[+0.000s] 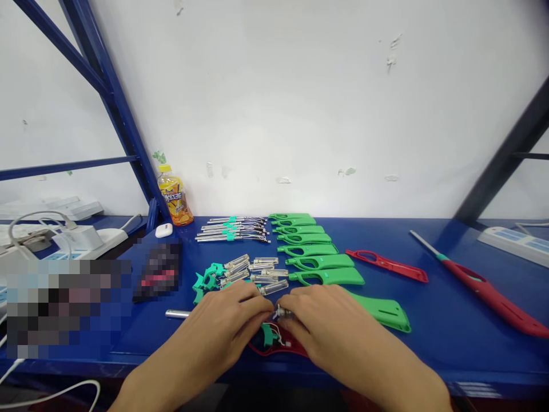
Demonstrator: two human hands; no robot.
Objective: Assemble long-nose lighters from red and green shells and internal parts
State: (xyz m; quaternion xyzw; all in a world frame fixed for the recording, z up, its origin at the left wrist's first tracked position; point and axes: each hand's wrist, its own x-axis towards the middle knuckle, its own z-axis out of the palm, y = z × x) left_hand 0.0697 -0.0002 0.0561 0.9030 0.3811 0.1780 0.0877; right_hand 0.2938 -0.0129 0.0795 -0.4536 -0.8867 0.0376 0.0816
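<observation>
My left hand (pixel 234 313) is closed, fingertips pinched just above a red lighter shell half (pixel 278 348); what they hold is hidden. My right hand (pixel 319 317) is closed around a small clear fuel tank (pixel 282 312), whose metal end shows between the two hands. Inside the red shell lies a teal trigger (pixel 268 335), with a thin white wire beside it. A metal tube (pixel 176 313) sticks out to the left from under my left hand. Beyond my fingers lie several clear fuel tanks (pixel 265 279) and loose teal triggers (pixel 210 276).
Several green shell halves (pixel 319 262) form a column; another green shell (pixel 386 312) lies by my right forearm. Farther right are a red shell half (pixel 388 264) and an assembled red lighter (pixel 484 292). Metal rods with wires (pixel 234 229), a drink bottle (pixel 174 197) and a white case (pixel 163 230) are behind.
</observation>
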